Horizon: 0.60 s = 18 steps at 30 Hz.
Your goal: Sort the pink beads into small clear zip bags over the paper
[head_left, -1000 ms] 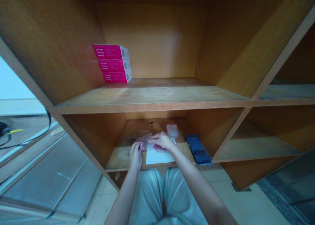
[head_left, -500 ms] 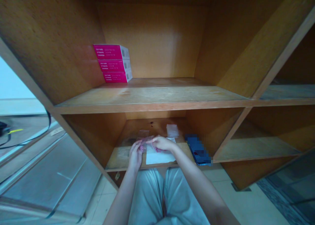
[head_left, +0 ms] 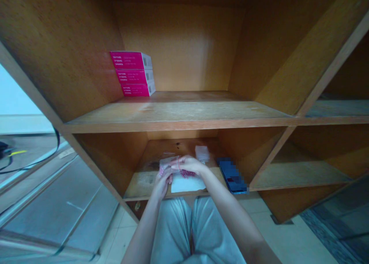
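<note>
My left hand [head_left: 163, 180] is closed on a small clear plastic bag [head_left: 165, 162], with pink beads showing near its fingers. My right hand [head_left: 190, 164] reaches across from the right, its fingertips at the bag's edge. From its fingers hangs a string of pink beads [head_left: 187, 173], the cluster dangling over a white sheet of paper [head_left: 186, 185] on the lower shelf. Whether some of the beads lie inside the bag, I cannot tell. Both hands touch or nearly touch at the fingertips.
Behind my right hand lies a stack of small clear bags [head_left: 202, 153]. A dark, partly blurred-out flat object [head_left: 232, 175] rests on the right of the lower shelf. Several pink boxes [head_left: 134, 76] stand stacked on the upper shelf [head_left: 184, 124], whose edge overhangs my hands.
The plastic bag has come up and spread out above my left fingers. My right hand has shifted slightly left and up, and more of the bead string shows beneath it.
</note>
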Each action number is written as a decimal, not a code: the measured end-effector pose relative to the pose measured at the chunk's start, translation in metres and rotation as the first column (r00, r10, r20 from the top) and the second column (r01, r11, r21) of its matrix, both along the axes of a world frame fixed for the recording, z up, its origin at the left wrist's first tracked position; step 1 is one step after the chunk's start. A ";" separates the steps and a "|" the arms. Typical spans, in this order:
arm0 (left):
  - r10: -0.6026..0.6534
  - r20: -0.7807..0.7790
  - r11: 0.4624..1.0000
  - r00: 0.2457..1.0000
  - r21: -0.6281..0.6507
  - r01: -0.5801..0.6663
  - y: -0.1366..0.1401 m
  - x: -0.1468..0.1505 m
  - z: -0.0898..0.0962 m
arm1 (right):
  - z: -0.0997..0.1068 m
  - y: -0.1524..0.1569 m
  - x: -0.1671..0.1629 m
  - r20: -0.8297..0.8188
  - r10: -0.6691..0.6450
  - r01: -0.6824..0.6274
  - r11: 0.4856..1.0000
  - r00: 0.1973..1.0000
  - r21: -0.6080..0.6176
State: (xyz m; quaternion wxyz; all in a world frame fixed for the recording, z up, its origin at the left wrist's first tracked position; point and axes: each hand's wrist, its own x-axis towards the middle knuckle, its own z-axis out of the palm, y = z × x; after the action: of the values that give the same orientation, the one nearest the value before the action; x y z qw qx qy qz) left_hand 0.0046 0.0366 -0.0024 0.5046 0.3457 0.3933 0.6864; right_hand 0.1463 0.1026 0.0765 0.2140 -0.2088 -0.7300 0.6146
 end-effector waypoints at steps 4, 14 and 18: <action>-0.049 -0.051 0.999 0.997 0.022 0.050 -0.004 0.003 0.005 | -0.007 0.001 0.003 -0.034 -0.003 -0.001 0.995 0.999 -0.100; -0.267 0.018 0.960 0.964 0.089 0.265 -0.013 0.004 0.010 | -0.016 0.003 0.010 -0.037 0.132 -0.137 0.974 0.991 -0.183; -0.296 0.043 0.950 0.954 0.115 0.290 -0.014 0.003 0.009 | -0.016 0.004 0.010 -0.035 0.143 -0.147 0.969 0.989 -0.198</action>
State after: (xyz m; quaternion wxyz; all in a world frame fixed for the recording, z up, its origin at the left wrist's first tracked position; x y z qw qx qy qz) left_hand 0.0077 0.0228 0.0064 0.5931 0.4061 0.2850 0.6341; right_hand 0.1567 0.1062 0.0609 0.1538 -0.1691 -0.6755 0.7010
